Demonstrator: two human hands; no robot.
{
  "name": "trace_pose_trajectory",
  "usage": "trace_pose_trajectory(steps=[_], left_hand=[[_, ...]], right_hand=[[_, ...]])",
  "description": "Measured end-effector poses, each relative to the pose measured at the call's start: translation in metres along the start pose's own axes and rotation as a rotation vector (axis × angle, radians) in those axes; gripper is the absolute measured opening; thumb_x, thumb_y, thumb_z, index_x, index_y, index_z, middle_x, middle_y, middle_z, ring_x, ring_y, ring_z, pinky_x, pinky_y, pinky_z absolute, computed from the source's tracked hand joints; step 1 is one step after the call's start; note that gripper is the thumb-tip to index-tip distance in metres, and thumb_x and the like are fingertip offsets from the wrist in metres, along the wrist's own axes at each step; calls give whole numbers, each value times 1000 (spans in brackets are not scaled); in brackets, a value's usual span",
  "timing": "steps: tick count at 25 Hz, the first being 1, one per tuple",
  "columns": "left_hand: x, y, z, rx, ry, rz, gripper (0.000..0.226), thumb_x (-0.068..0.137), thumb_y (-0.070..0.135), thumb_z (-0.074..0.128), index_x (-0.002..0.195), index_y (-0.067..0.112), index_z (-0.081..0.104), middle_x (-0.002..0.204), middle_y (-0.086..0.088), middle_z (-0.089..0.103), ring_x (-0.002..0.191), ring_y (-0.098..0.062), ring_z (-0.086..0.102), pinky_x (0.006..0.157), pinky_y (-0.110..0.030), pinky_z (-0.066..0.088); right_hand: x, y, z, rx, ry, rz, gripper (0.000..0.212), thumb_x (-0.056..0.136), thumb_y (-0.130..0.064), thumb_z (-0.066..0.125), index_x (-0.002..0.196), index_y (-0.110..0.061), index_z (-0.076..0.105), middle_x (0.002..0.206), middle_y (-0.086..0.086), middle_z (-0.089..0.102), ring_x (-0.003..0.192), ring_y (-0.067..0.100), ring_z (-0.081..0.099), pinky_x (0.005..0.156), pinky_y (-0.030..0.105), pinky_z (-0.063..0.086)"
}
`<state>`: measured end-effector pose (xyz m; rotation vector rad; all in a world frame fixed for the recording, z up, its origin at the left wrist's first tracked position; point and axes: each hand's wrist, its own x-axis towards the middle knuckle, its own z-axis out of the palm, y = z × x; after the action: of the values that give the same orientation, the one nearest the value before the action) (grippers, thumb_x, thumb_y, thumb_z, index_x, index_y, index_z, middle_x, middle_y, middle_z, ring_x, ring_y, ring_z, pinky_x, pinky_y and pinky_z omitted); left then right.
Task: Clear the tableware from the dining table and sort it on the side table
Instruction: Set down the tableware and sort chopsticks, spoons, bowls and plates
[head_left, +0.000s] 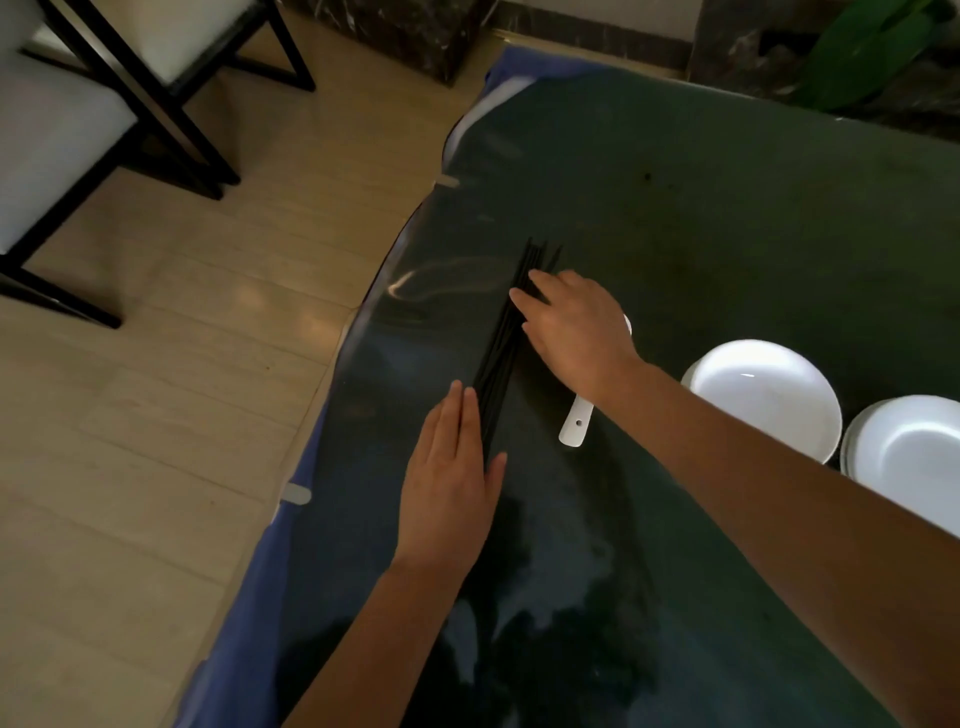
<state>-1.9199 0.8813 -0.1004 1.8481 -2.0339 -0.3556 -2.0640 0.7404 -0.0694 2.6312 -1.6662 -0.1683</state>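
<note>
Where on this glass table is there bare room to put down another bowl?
Bare glass lies beyond the black chopsticks toward the far edge of the table, and in the near part between the two forearms. It is crowded at the right edge, where the white bowls and the spoon sit beside the right hand.

Both bare forearms come in from the bottom of the frame. The left arm rises from the bottom centre; the left hand (452, 478) sits just below the middle, back up, fingers straight and together pointing up the frame, thumb spread to the right. The right arm crosses from the lower right edge toward the centre; the right hand (576, 332) lies palm down in mid-frame, fingers extended toward the upper left, slightly spread. Neither hand is curled into a grip.
</note>
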Motion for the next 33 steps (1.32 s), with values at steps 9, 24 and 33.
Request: trace_pose_trajectory(steps=[9, 24, 33], left_hand=[[-26, -2, 3, -5, -76, -28, 54, 87, 18, 61, 133, -3, 43, 141, -19, 45, 130, -30, 43, 104, -45, 39], [-40, -19, 5, 177, -123, 57, 61, 90, 41, 34, 140, 6, 34, 147, -9, 36, 137, -23, 27, 107, -51, 25], [-41, -21, 4, 279, -134, 166, 57, 92, 40, 28, 142, 12, 28, 149, -9, 33, 137, -26, 28, 106, -53, 29]], right_hand=[[-12, -30, 16, 174, -30, 23, 48, 100, -27, 36, 142, -4, 31, 153, 14, 28, 141, 25, 25, 114, 33, 21], [-18, -41, 26, 123, -105, 1, 59, 99, -41, 24, 147, -8, 12, 158, 9, 10, 146, 20, 8, 117, 39, 5], [-21, -38, 28, 134, -111, 26, 65, 97, -47, 24, 148, -15, 1, 159, 4, 1, 146, 17, -1, 116, 45, 0]])
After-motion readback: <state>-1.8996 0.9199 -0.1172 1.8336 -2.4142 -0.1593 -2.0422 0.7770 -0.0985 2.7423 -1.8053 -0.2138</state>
